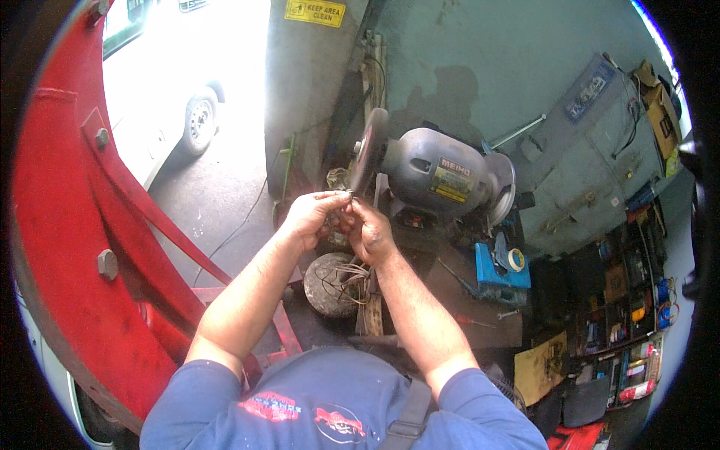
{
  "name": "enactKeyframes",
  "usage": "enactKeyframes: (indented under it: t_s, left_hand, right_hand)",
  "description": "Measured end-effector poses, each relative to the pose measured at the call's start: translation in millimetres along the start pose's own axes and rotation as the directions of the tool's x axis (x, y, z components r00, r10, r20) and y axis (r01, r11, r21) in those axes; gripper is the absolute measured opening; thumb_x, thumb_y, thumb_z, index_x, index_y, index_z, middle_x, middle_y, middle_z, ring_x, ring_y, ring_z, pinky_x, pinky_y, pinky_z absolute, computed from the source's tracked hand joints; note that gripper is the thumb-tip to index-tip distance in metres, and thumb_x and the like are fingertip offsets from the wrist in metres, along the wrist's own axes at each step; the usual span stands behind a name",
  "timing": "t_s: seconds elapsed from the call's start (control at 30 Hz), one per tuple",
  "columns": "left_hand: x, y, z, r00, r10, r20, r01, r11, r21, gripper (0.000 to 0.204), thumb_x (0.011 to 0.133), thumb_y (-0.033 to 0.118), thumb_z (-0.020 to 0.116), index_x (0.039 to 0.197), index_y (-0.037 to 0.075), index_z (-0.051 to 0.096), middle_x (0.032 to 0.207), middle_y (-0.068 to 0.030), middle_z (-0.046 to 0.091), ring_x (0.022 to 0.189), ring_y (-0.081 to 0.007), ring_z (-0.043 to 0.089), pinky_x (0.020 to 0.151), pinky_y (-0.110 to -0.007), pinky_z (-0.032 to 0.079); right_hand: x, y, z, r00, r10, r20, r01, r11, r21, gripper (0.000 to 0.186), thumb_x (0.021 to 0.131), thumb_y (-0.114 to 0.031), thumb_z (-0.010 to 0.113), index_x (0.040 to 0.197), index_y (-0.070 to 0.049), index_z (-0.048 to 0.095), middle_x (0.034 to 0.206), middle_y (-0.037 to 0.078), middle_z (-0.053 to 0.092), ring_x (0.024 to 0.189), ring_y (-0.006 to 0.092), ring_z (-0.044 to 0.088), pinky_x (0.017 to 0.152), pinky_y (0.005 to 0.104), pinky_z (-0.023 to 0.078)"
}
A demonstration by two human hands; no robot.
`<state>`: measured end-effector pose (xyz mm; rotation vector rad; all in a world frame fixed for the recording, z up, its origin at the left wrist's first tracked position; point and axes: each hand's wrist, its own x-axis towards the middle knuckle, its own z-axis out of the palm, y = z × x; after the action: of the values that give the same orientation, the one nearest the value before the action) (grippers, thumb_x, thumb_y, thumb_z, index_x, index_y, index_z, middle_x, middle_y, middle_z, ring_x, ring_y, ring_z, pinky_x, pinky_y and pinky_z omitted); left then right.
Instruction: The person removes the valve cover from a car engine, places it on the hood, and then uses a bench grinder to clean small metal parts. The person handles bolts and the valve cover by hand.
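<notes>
Both of my arms reach forward to a grey bench grinder point(435, 169). My left hand point(315, 215) is closed, thumb and fingertips pinched at the lower edge of the grinder's left wheel point(369, 150). Close against it, my right hand point(369, 231) is closed too, its fingertips meeting those of the left. Between the fingertips is a small dark piece point(350, 194), mostly hidden; its kind cannot be made out. It is at or very near the wheel; whether it touches cannot be told. The grinder's second wheel point(502, 191) is on its right end.
A large red steel frame point(67, 217) with bolts rises at my left. Below my hands lie a round grey block point(330, 289) and loose cable. On the bench sit a blue box point(499, 274), a tape roll point(516, 259) and a screwdriver point(476, 322). Shelves point(622, 315) stand right.
</notes>
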<state>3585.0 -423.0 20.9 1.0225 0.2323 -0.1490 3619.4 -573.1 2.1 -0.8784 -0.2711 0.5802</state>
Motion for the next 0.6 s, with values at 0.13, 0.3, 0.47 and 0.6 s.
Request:
enactKeyframes:
  t_s: [0.13, 0.3, 0.47, 0.6]
  left_hand:
    - [-4, 6, 4, 0.999, -0.020, -0.033, 0.023, 0.997, 0.075, 0.020, 0.086, 0.025, 0.075, 0.100, 0.012, 0.072, 0.074, 0.0030, 0.068, 0.059, -0.0060, 0.057, 0.049, -0.019, 0.033]
    - [-15, 1, 3, 0.997, 0.071, 0.008, -0.072, 0.993, 0.092, 0.022, 0.089, 0.027, 0.071, 0.105, 0.012, 0.070, 0.084, 0.0041, 0.069, 0.067, -0.0048, 0.060, 0.050, -0.019, 0.037]
    - [-14, -7, 9, 0.993, 0.120, -0.021, -0.120, 0.993, 0.011, 0.024, 0.091, 0.028, 0.069, 0.108, 0.011, 0.070, 0.083, 0.0036, 0.069, 0.066, -0.0048, 0.060, 0.050, -0.019, 0.037]
    - [-13, -5, 6, 0.998, 0.066, 0.018, -0.066, 0.998, -0.002, 0.023, 0.092, 0.027, 0.066, 0.108, 0.011, 0.069, 0.083, 0.0025, 0.069, 0.066, -0.0057, 0.062, 0.050, -0.019, 0.040]
  right_hand:
    - [4, 6, -6, 1.000, 0.016, 0.002, -0.016, 0.999, 0.029, 0.019, 0.102, -0.026, 0.050, 0.091, -0.013, 0.058, 0.081, -0.003, 0.053, 0.076, 0.0123, 0.050, 0.082, 0.0357, 0.044]
    - [-1, 2, -6, 0.999, 0.028, -0.017, -0.029, 0.997, -0.070, 0.020, 0.102, -0.026, 0.049, 0.102, -0.010, 0.060, 0.086, -0.002, 0.057, 0.079, 0.0129, 0.053, 0.080, 0.0363, 0.046]
    - [-5, -3, 8, 0.984, -0.021, -0.174, -0.020, 0.973, -0.229, 0.020, 0.100, -0.027, 0.053, 0.103, -0.009, 0.061, 0.088, -0.001, 0.058, 0.077, 0.0124, 0.053, 0.076, 0.0338, 0.046]
    - [-4, -4, 13, 0.976, 0.065, -0.210, -0.071, 0.997, -0.021, 0.019, 0.097, -0.026, 0.057, 0.088, -0.009, 0.060, 0.078, -0.001, 0.055, 0.071, 0.0124, 0.050, 0.072, 0.0298, 0.044]
